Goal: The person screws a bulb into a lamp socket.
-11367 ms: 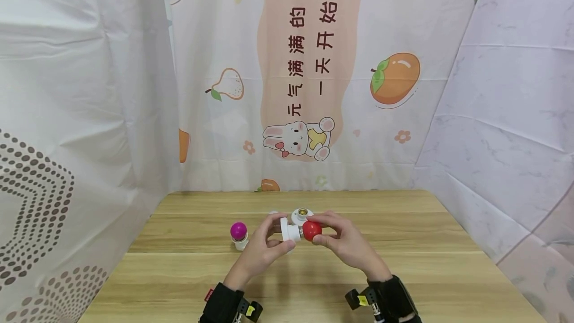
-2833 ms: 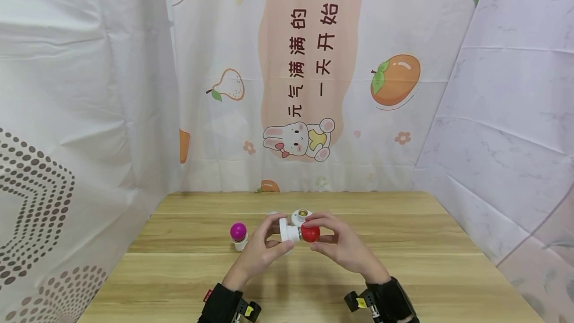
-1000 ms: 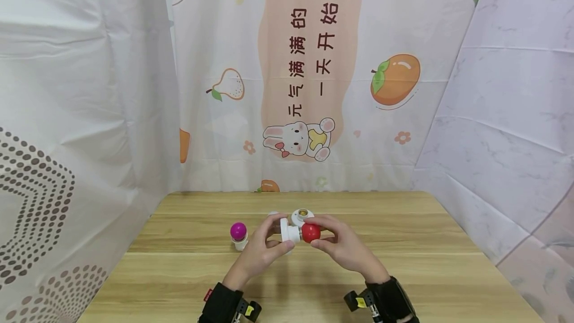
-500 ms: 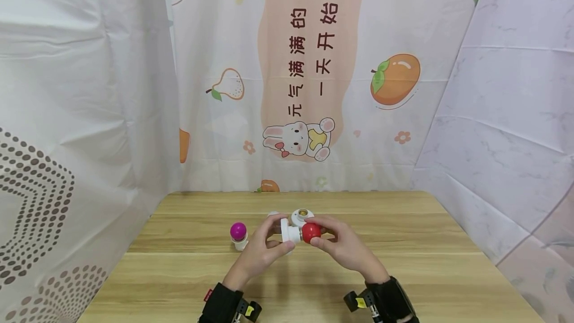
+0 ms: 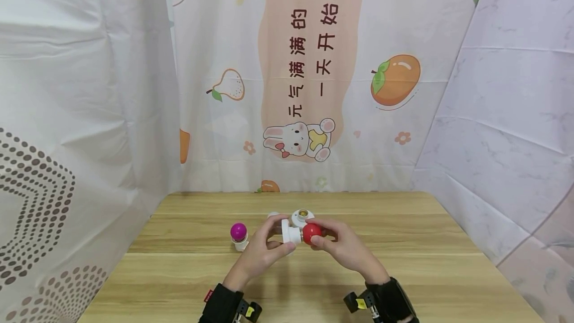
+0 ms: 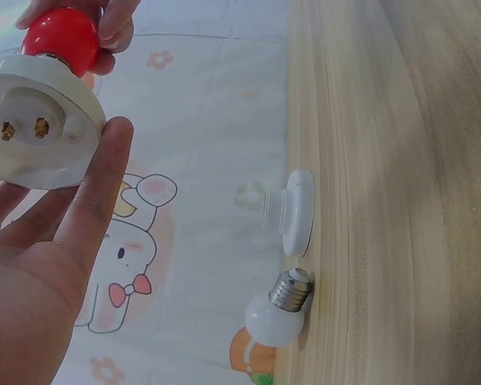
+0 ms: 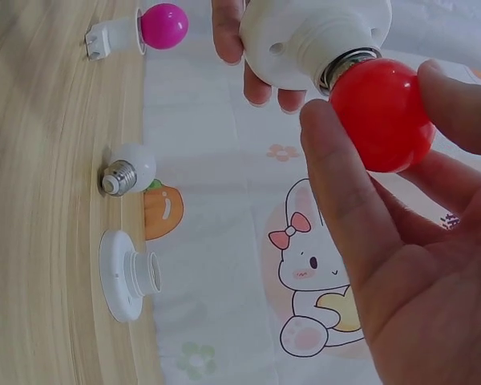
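My left hand (image 5: 262, 250) grips a white lamp holder (image 5: 291, 233) by its round base, tilted sideways above the table. In the left wrist view two brass contacts show on the holder's underside. The fingers and thumb of my right hand (image 5: 345, 245) hold a red light bulb (image 5: 312, 234). Its metal screw base (image 7: 346, 67) sits in the holder's mouth, with a narrow band of metal still visible in the right wrist view.
A magenta bulb (image 5: 238, 232) stands in a white socket (image 5: 241, 245) to the left. Behind my hands, a second white lamp holder (image 5: 301, 217) lies beside a loose white bulb (image 6: 274, 321) on the wooden table (image 5: 403, 263). A printed curtain (image 5: 215, 128) hangs behind.
My right fingers and thumb have shifted their grip around the red bulb several times. The bulb and holder stay nearly in place, with slightly less metal showing than in the oldest frame.
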The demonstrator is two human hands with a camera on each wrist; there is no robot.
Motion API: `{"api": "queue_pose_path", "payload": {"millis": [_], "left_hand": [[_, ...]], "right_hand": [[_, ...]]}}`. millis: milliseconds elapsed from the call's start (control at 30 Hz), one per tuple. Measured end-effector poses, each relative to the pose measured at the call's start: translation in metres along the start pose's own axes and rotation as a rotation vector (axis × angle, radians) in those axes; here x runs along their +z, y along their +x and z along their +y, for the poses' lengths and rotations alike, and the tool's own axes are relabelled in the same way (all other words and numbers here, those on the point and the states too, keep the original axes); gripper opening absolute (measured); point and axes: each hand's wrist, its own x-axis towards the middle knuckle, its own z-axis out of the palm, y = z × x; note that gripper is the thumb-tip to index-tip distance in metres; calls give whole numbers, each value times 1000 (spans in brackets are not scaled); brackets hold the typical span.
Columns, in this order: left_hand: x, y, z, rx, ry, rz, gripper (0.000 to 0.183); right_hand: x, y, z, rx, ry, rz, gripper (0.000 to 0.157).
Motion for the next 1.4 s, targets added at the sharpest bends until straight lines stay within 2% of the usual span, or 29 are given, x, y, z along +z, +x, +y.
{"api": "queue_pose_path", "payload": {"millis": [133,300,433,633,800,1000,1400], "left_hand": [[0,0,0,-2,0,-1,56],[0,0,1,0,-4,1,57],[0,0,2,1,-5,-1,57],[-1,-1,2,-5,3,3,57],[-1,0,1,1,5,-1,57],[-1,0,-1,7,7,3,57],[-1,0,0,5,2,1,57]], "right_hand": [[0,1,0,7,12,-7,48],[0,1,1,-19,-49,49,51],[2,2,2,-88,8,83,47],[3,1,4,-199,44,101,25],[3,1,5,-248,52,71,31],[0,1,5,-247,50,19,43],[-2,0,5,-188,43,-4,44]]}}
